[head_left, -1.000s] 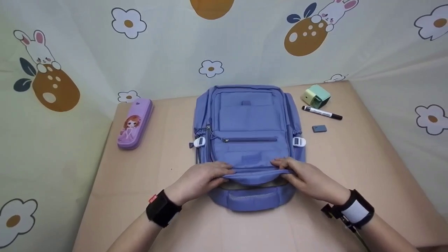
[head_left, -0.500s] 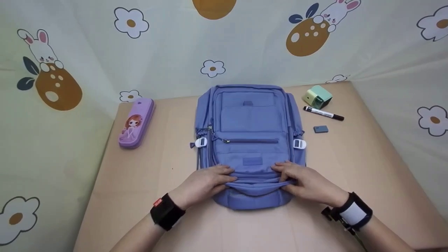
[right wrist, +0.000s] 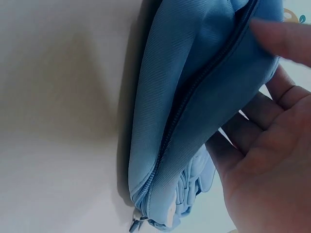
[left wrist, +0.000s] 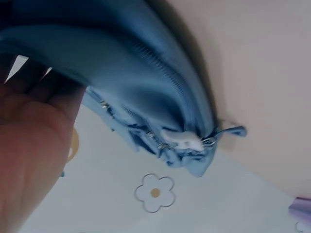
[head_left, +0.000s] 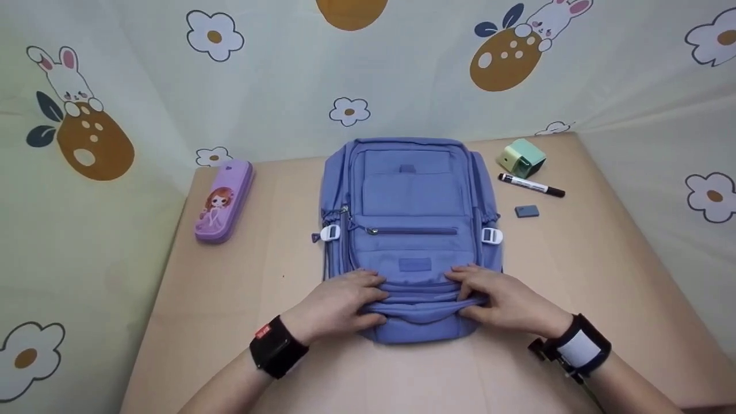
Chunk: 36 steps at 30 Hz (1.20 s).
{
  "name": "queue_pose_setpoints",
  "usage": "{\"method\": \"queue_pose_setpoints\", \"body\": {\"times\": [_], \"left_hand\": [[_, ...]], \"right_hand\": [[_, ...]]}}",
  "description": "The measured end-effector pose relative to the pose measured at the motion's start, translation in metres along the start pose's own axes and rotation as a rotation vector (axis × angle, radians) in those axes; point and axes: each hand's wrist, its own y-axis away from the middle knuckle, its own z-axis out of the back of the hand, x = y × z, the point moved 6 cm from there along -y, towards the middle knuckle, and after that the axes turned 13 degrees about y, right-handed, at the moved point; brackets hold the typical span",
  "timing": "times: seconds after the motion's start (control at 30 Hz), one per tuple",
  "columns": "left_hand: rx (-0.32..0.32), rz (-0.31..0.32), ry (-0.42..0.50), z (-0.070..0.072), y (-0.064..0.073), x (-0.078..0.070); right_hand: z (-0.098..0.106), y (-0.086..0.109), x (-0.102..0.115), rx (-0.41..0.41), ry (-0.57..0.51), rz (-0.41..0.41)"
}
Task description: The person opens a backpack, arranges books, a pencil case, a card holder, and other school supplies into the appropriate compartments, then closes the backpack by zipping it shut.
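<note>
A blue backpack [head_left: 414, 198] lies flat on the table, its front pockets facing up and its top end towards me. My left hand [head_left: 339, 302] holds the near left part of the bag's top edge, fingers over the fabric and thumb on the near side. At the near right, my right hand [head_left: 509, 296] grips the same folded edge between thumb and fingers. In the right wrist view, the thumb [right wrist: 279, 39] lies on the cloth beside a zipper [right wrist: 194, 87], and the other fingers are partly hidden behind it. A white buckle [left wrist: 184, 139] shows in the left wrist view.
A purple pencil case [head_left: 224, 201] lies left of the bag on the brown tabletop [head_left: 276, 230]. To the right are a green pencil sharpener [head_left: 522, 157], a black and white marker [head_left: 532, 185] and a small grey-blue block [head_left: 526, 211]. A patterned curtain [head_left: 276, 92] borders the table.
The top edge that gaped open a second ago has folded down and its gap has narrowed. My left thumb has moved nearer along the edge; the right hand has barely shifted.
</note>
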Motion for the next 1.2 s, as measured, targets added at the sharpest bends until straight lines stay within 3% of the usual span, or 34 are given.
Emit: {"method": "queue_pose_setpoints", "body": {"times": [0.23,0.57,0.73,1.0,1.2], "left_hand": [[0.008,0.029,-0.045,0.003,-0.002,-0.004],[-0.015,0.005,-0.076,-0.005,0.001,-0.002],[-0.016,0.009,-0.099,-0.009,-0.002,-0.003],[-0.044,0.009,-0.106,-0.009,-0.003,-0.003],[-0.053,-0.014,-0.12,-0.01,-0.001,-0.004]], "right_hand": [[0.003,-0.003,0.005,-0.009,0.041,0.019],[0.006,-0.012,0.016,0.039,0.194,0.066],[0.017,-0.022,0.026,0.069,0.251,0.093],[0.041,-0.08,0.075,0.048,0.37,0.231],[0.026,-0.144,0.093,0.13,0.48,0.231]]}}
